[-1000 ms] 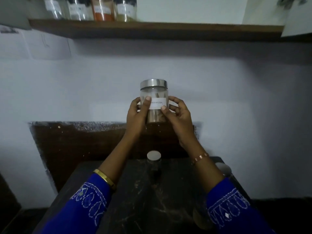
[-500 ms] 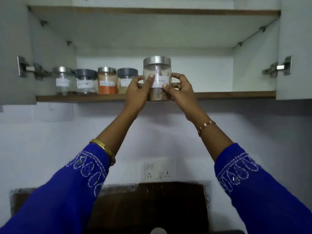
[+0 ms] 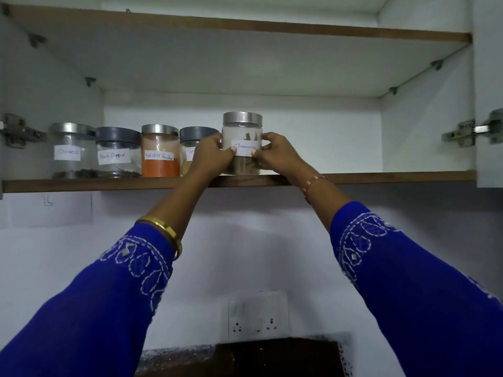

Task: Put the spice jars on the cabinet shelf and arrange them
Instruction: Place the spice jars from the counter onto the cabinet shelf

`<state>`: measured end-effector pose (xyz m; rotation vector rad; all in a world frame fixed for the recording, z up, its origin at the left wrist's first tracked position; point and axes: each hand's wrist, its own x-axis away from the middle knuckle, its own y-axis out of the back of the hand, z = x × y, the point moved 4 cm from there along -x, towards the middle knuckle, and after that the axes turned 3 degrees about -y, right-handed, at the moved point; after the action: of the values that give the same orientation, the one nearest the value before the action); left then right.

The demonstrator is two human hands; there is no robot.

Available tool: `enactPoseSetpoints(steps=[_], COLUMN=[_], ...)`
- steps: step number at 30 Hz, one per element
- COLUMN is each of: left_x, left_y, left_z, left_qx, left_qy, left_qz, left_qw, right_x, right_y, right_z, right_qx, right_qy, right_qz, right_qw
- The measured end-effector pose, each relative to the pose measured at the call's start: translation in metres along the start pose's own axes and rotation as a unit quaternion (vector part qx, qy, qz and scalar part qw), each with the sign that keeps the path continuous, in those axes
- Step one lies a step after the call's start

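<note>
Now: cinnamon jar (image 3: 242,144) at the shelf's (image 3: 381,176) front edge, gripped mid-wall by left hand (image 3: 211,156) and right hand (image 3: 277,155). Probably light, rigid, smooth (slippery?); keep both-sided hold.

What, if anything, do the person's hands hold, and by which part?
Both hands, left hand and right hand, hold the cinnamon jar by the sides of its clear body, thumbs on the label, below the lid.

both hands (image 3: 212,156) gripping cinnamon jar (image 3: 242,144), cabinet shelf (image 3: 381,177)
</note>
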<state>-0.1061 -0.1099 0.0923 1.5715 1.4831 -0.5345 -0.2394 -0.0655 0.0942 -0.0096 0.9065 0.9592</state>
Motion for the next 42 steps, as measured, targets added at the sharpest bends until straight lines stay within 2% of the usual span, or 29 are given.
enactPoseSetpoints(steps=[5,10,14,20,24,28,31,34,38,42], left_x=[-0.012,-0.017,-0.017,-0.021,-0.015,0.001,0.032,0.083,0.159,0.226], left_y=[-0.002,-0.002,0.0,-0.002,0.001,0.005,0.009,0.003,-0.022,-0.042], left_z=[0.014,0.023,0.023,0.026,0.023,0.014,0.006,0.009,0.009,0.001], left_qx=[-0.015,-0.047,-0.106,-0.105,-0.079,-0.024,0.091,0.195,0.265,0.268], left_qy=[0.057,0.088,0.102,0.11,0.11,0.058,0.002,-0.009,0.039,0.088], left_qz=[0.03,0.002,-0.017,0.025,0.023,-0.051,-0.123,-0.173,-0.146,-0.102], left_qw=[0.998,0.995,0.989,0.988,0.991,0.997,0.988,0.965,0.952,0.954], right_x=[-0.016,-0.028,-0.03,-0.025,-0.021,-0.004,0.028,0.075,0.146,0.212], right_y=[-0.007,-0.015,-0.018,-0.017,-0.017,-0.008,0.0,0.004,0.005,0.006], right_z=[-0.006,-0.006,-0.004,-0.005,-0.006,-0.002,0.004,0.004,-0.009,-0.031], right_qx=[0.05,0.109,0.123,0.157,0.161,0.09,0.039,-0.033,-0.118,-0.094], right_qy=[-0.018,-0.028,-0.025,-0.023,-0.024,0.022,0.073,0.089,0.048,-0.003], right_qz=[-0.007,-0.008,-0.039,-0.081,-0.078,-0.149,-0.205,-0.227,-0.233,-0.235], right_qw=[0.999,0.994,0.991,0.984,0.984,0.985,0.975,0.969,0.964,0.968])
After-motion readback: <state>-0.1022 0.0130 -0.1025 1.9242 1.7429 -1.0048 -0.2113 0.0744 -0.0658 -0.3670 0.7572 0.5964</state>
